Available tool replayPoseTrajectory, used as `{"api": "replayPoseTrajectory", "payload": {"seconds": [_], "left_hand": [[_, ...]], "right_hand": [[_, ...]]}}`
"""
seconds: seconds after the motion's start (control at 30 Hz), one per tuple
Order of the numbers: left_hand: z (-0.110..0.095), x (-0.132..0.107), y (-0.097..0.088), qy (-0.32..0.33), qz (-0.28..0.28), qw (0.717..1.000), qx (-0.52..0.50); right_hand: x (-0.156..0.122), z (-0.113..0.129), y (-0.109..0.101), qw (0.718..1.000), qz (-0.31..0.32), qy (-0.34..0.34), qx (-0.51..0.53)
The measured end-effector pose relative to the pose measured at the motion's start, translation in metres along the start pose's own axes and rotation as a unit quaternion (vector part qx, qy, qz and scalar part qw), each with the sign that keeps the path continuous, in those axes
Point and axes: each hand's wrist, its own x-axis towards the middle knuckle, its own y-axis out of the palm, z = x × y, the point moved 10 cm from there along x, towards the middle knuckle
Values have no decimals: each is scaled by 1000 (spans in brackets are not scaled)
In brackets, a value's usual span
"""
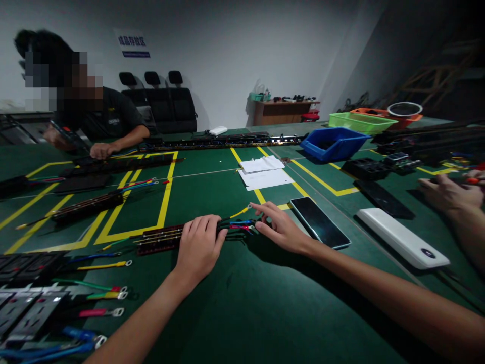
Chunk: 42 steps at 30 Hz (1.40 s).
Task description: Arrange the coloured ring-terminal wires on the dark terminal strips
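My left hand (200, 244) lies over the right end of a dark strip with copper bars (159, 238) on the green table, fingers curled down on it. My right hand (279, 227) reaches to the coloured wires (242, 224) that leave that end, and its fingertips pinch them near the ring terminals. A yellow wire with a ring terminal (242, 211) sticks up toward the far side.
A phone (319, 221) and a white power bank (402, 237) lie right of my right hand. Papers (263, 172), a blue bin (333, 143) and a green tray (359, 121) sit farther back. One person works at the far left (102, 131); another person's hand (450, 194) is at right. Loose wires (102, 296) and socket modules (26, 313) lie near left.
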Motion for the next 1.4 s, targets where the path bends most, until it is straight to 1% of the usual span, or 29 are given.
{"api": "replayPoseTrajectory", "payload": {"seconds": [0.07, 0.13, 0.3, 0.4, 0.47, 0.53, 0.67, 0.7, 0.8, 0.83, 0.97, 1.1, 1.17, 1.23, 1.3, 1.4], "left_hand": [[0, 0, 0, 0, 1, 1000, 0], [0, 0, 0, -1, 0, 1000, -4], [-1, 0, 0, 3, 1, 1000, -11], [-1, 1, -1, 4, -1, 1000, -7], [-2, 1, -1, 4, 0, 1000, -5], [-1, 1, 0, 3, 5, 1000, -4], [-1, 1, 1, 2, 7, 1000, -2], [-1, 1, 1, 2, 5, 1000, -1], [0, 0, 1, 0, 3, 1000, -1], [0, 0, 1, 0, 4, 1000, -2], [0, 0, 1, -2, 8, 1000, -3], [-1, 0, 0, -1, 6, 1000, -5], [-1, -1, -1, -3, 5, 1000, -9], [-1, -1, -1, -3, 3, 1000, -14], [-1, -1, -1, -3, 1, 1000, -12], [-1, 0, 0, 0, 3, 1000, -8]], "right_hand": [[-1, 2, 3, 1000, 13, -8, 3], [0, 1, 1, 1000, 2, -2, -6], [3, -5, -14, 997, -76, 27, -9], [2, -5, -19, 995, -100, 29, -5], [1, -3, -20, 995, -101, 19, -19], [-1, 4, -18, 994, -98, -7, -42], [-7, 15, -20, 987, -124, -56, -80], [-8, 15, -19, 986, -123, -63, -91], [-7, 11, -5, 988, -66, -67, -126], [-6, 9, -3, 988, -57, -64, -130], [-8, 7, -8, 986, -87, -62, -129], [-8, 10, 0, 984, -45, -58, -161], [-7, 10, -2, 985, -48, -44, -158], [-5, 7, -6, 986, -60, -16, -152], [-3, 2, -5, 987, -55, 10, -151], [1, 0, -2, 991, -46, 12, -128]]}}
